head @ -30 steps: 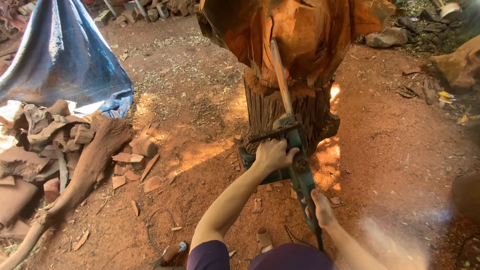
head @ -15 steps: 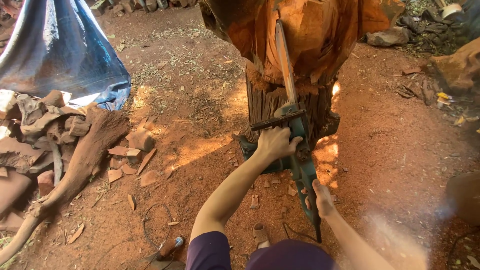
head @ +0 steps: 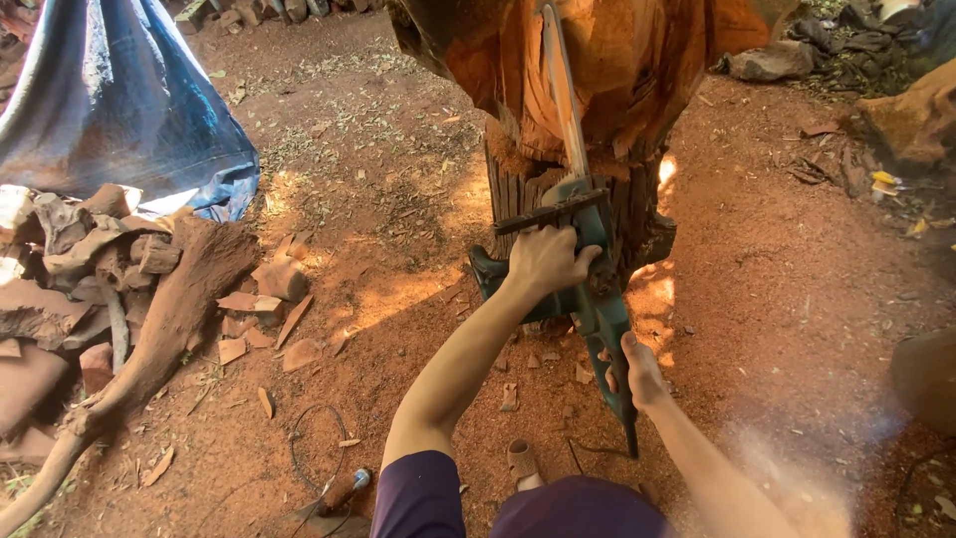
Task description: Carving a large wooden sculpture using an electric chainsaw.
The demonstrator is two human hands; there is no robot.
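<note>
Both hands clench a chainsaw (head: 588, 289): left hand (head: 546, 261) on the front bar, right hand (head: 642, 374) on the rear grip. Its blade (head: 560, 85), beyond the left hand, could pinch in the stump (head: 597, 60) and kick back.

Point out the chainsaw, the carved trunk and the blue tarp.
chainsaw (head: 596, 299): head view, on its green body.
carved trunk (head: 637, 50): head view, on the orange cut face.
blue tarp (head: 110, 110): head view, on its middle folds.

Left hand (head: 546, 261) forward, fingers clenched; right hand (head: 640, 371) lower, nearer, fingers likewise curled.
</note>
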